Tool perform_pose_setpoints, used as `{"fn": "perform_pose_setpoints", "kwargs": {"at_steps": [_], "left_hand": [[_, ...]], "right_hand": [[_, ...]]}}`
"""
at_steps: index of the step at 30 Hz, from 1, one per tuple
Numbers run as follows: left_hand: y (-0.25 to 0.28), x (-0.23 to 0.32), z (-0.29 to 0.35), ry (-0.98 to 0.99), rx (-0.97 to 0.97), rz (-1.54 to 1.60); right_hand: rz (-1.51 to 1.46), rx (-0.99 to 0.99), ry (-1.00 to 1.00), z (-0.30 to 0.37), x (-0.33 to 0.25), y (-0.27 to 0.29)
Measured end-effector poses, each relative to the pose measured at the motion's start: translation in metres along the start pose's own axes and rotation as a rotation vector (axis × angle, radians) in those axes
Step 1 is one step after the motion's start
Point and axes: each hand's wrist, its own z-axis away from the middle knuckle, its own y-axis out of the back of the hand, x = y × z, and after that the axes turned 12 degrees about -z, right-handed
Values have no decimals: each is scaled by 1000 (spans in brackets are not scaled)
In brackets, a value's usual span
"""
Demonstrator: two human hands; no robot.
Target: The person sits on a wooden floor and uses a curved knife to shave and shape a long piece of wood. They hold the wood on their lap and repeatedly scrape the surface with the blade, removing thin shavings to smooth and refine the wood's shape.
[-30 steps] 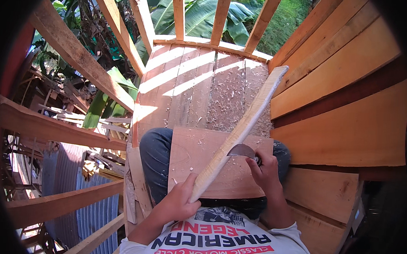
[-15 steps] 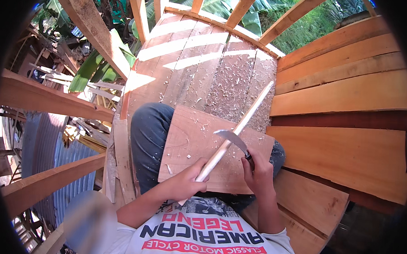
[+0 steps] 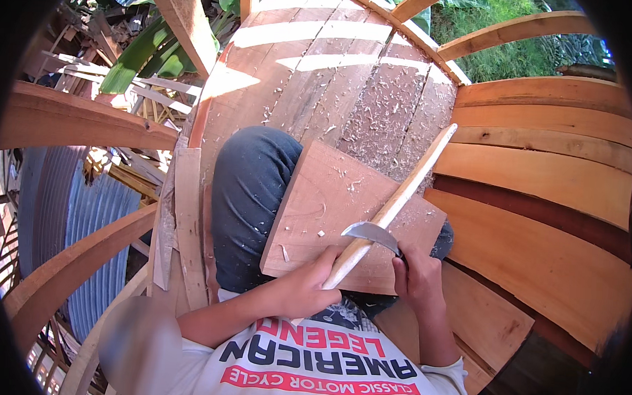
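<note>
- Across the lap board (image 3: pixel 315 229): pale, slim, faintly bent stick (image 3: pixel 412 185), near end clasped by left hand (image 3: pixel 304 284)
- Right hand (image 3: pixel 420 274) grips curved knife (image 3: pixel 372 232), partly covering stick
- Far: shavings (image 3: pixel 382 111) on floorboards (image 3: pixel 298 96)

Blue-grey corrugated sheets (image 3: pixel 99 237) and green leaves (image 3: pixel 136 55) beyond wooden beams (image 3: pixel 89 120)

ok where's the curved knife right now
In the head view, the curved knife is just right of centre, in the right hand, its blade over the wooden stick.
</note>
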Motion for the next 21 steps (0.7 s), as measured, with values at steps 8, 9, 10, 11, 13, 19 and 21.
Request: {"fn": "perform_pose_setpoints", "kwargs": {"at_steps": [8, 9, 10, 11, 13, 19, 21], "left_hand": [[4, 0, -1, -14, -5, -18], [4, -1, 0, -24, -8, -17], [2, -1, 1, -22, 0, -22], [0, -1, -1, -24, 20, -25], [0, 0, -7, -12, 37, -28], [10, 4, -4, 26, -25, 33], [4, 2, -9, 9, -20, 19]], "right_hand": [[11, -62, -41, -8, -4, -1], [1, 32, -150, -14, 11, 1], [1, 124, -271, -18, 35, 5], [3, 213, -379, -25, 48, 8], [37, 106, -359, -18, 36, 6], [57, 137, -424, -33, 55, 12], [100, 114, -327, -30, 40, 8]]}}
